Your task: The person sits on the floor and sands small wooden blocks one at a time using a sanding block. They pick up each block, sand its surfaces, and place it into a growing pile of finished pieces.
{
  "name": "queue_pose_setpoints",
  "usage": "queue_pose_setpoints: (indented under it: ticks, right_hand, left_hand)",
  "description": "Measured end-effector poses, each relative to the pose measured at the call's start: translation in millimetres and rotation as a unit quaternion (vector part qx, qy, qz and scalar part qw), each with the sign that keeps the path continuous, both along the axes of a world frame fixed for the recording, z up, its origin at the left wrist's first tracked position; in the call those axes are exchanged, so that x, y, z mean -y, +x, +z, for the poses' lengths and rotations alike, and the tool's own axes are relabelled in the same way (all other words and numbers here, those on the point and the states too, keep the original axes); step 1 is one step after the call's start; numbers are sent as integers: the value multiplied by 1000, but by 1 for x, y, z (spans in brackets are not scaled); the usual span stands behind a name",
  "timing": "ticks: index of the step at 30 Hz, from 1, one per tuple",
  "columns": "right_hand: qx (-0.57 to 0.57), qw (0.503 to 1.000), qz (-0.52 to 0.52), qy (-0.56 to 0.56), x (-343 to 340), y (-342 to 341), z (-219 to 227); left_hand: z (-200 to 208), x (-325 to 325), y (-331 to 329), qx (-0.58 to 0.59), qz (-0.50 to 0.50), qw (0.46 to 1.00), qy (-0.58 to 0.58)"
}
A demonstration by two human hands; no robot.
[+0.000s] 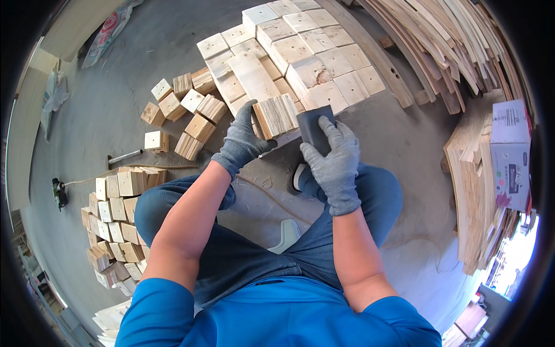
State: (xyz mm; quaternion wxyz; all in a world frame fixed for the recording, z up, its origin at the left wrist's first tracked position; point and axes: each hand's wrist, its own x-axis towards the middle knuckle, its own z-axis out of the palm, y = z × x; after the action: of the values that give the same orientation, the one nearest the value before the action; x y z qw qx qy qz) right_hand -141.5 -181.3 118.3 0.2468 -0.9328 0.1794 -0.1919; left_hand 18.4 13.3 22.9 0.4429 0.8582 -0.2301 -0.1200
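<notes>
My left hand (245, 139), in a grey knit glove, is closed around the left side of a plywood block (276, 115), its layered face toward me. The block sits at the near edge of the stacked blocks, by the end of a pale board (253, 74). In my gloved right hand (336, 159) is a dark rectangular pad (314, 128) that looks like sandpaper, gripped between thumb and fingers. Its upper left edge comes close to the block's right side; whether they touch I cannot tell.
Pale wooden blocks (317, 41) stand in rows ahead. Loose blocks (198, 128) lie to the left, with a block pile (118, 202) nearer me. A hammer (124, 157) and a corded tool (59, 194) are on the floor. Long planks (433, 34) and a carton (511, 156) are at right.
</notes>
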Motion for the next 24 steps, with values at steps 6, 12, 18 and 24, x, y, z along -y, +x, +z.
queue_pose_setpoints:
  ticks: [6,12,18,24]
  right_hand:
    - [-104,986,107,-67,-40,22,7]
    - [-54,991,81,-91,-15,99,0]
    - [-170,977,48,-118,-9,149,16]
    - [-102,984,101,-105,-40,48,8]
  left_hand:
    - [9,-5,-5,-31,1,1000,4]
    - [25,-1,-9,-27,14,999,41]
    - [14,-3,-6,-12,7,1000,27]
    - [19,-9,-8,-27,-11,999,15]
